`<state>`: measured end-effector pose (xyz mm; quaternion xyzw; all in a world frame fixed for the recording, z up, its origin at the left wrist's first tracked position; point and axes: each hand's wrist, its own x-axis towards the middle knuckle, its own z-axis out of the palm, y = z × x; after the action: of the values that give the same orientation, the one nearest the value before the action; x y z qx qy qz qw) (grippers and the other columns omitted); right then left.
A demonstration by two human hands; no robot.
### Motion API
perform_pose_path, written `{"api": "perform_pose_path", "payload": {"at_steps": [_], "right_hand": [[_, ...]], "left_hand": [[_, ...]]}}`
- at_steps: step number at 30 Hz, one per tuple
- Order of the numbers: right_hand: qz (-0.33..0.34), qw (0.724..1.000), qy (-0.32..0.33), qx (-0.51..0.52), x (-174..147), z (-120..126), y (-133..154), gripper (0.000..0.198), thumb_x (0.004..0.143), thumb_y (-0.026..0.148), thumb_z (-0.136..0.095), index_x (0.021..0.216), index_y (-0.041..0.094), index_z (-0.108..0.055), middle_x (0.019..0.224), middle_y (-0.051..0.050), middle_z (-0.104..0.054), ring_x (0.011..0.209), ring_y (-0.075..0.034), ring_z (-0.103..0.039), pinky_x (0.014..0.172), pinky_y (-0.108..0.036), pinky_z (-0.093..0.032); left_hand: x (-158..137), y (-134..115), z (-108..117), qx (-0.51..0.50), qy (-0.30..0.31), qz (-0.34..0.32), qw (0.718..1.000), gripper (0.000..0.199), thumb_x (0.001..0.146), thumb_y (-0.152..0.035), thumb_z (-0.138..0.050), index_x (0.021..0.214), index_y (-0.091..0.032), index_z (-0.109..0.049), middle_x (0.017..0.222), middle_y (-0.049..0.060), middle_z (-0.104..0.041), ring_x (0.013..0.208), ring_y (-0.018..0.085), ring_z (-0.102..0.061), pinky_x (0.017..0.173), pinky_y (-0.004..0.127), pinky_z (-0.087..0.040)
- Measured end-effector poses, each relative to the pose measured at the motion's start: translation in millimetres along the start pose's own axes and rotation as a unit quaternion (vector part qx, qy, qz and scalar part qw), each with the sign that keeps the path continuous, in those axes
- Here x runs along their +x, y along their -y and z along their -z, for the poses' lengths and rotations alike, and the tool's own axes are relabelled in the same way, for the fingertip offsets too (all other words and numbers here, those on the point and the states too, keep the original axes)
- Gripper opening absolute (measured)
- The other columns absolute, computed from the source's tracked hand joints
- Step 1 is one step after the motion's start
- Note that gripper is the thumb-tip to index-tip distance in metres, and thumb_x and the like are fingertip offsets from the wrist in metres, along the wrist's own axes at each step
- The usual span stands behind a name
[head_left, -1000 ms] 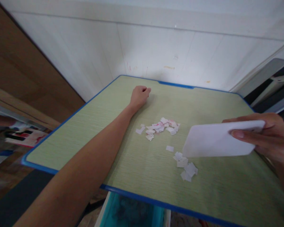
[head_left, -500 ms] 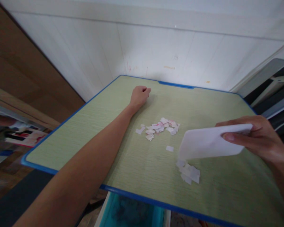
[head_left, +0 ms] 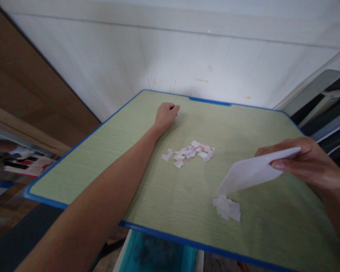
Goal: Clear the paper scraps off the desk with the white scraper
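Observation:
My right hand point(head_left: 303, 162) grips a thin white flat scraper point(head_left: 252, 172) with rounded corners, thumb on the near face. The scraper is tilted, its lower left corner at a small pile of white paper scraps point(head_left: 228, 209) near the table's front. Farther back lies a looser pile of paper scraps point(head_left: 194, 150), some with pink marks. My left hand point(head_left: 166, 113) rests closed on the green table point(head_left: 113, 139) beyond that pile, apart from it. Nothing shows in its curled fingers. The left forearm lies across the tabletop.
A blue rim edges the table, which stands against a white panelled wall point(head_left: 184, 53). Below the front edge is a turquoise bin point(head_left: 161, 255). A brown wooden panel point(head_left: 31, 68) is at left. A grey metal frame point(head_left: 320, 102) stands at right.
The scraper has tilted and its edge has moved slightly nearer me. A single scrap that lay between the piles is no longer there. My left hand has stayed in place.

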<state>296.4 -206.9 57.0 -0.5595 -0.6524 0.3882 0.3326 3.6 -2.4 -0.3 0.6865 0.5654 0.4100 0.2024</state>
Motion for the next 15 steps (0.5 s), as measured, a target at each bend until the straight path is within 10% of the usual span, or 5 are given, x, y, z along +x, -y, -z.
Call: {"api": "perform_pose_path", "payload": {"at_steps": [15], "right_hand": [[-0.079,0.973,0.217,0.024,7.0,-4.5,-3.0,0.034,0.071,0.046,-0.082,0.061,0.015,-0.074,0.049,0.004,-0.048,0.045,-0.007,-0.039,0.041,-0.019,-0.027]], "left_hand": [[-0.2,-0.4,0.3,0.002,0.005,0.012,1.000,0.034,0.084,-0.030,-0.048,0.052,-0.020,-0.045,0.052,-0.002,-0.040,0.060,0.012,-0.039,0.063,0.030,-0.029]]}}
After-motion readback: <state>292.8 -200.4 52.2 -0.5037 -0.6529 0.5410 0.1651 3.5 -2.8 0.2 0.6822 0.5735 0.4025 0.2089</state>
